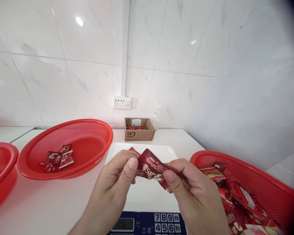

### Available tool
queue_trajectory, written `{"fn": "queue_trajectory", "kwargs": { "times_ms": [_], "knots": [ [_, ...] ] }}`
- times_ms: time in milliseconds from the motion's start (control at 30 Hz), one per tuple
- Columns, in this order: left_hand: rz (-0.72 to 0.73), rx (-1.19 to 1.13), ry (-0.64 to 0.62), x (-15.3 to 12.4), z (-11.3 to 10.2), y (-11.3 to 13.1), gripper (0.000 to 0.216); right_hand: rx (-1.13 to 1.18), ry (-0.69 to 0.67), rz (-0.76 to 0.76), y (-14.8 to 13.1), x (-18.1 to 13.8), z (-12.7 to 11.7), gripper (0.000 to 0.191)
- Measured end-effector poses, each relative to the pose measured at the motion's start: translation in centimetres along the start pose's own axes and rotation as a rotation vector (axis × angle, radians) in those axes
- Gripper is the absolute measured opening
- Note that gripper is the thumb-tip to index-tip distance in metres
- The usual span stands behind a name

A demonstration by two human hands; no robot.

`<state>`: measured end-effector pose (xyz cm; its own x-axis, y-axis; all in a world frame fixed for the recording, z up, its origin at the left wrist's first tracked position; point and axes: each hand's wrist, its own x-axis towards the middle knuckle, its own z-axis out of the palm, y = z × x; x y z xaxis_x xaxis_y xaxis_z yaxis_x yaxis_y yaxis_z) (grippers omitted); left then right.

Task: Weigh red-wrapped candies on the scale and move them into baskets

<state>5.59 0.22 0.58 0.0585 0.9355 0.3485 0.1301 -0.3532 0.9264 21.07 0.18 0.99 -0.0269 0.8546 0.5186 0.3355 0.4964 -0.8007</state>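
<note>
Over the white weighing plate (149, 195) of a digital scale, both my hands are closed on small dark red snack packets. My left hand (117, 182) pinches between thumb and fingers, with the corner of a second red packet showing behind its fingertips. The front snack packet (150, 164), with pale printed characters and crimped ends, stretches across to my right hand (191, 189), whose thumb presses on its right end. How many packets lie behind the front one is hidden. Below my hands is the scale's blue keypad panel (144, 225).
At the right stands a red basket (267, 174) full of mixed snack packets. A red perforated basket (88, 160) at the left holds several packets, and another red basket (5, 150) is cut off beside it. By the wall sits a small cardboard box (140, 135) containing red packets.
</note>
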Motion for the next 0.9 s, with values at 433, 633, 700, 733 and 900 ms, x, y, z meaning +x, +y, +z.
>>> {"fn": "queue_trajectory", "kwargs": {
  "times_ms": [433, 633, 700, 733, 900],
  "knots": [
    [-0.102, -0.184, -0.097, -0.1, -0.2, -0.9, 0.039, -0.309, -0.052, -0.64, 1.8, 1.1, -1.2, 0.042],
    [-0.046, -0.166, -0.067, -0.2, 0.2, -1.0, 0.021, -0.043, 0.033, -0.205, 1.7, 0.2, -0.8, 0.053],
    [-0.012, -0.134, -0.091, -0.3, 0.4, -0.6, 0.023, 0.056, -0.029, -0.102, 1.5, 0.0, -0.5, 0.05],
    [0.004, -0.12, -0.097, -0.4, 0.4, -0.4, 0.024, 0.087, -0.077, -0.082, 1.2, 0.0, -0.4, 0.045],
    [0.056, -0.093, -0.099, -0.6, 0.6, 0.6, 0.023, 0.173, -0.105, -0.153, -0.3, 0.1, -0.1, 0.024]
  ]
}}
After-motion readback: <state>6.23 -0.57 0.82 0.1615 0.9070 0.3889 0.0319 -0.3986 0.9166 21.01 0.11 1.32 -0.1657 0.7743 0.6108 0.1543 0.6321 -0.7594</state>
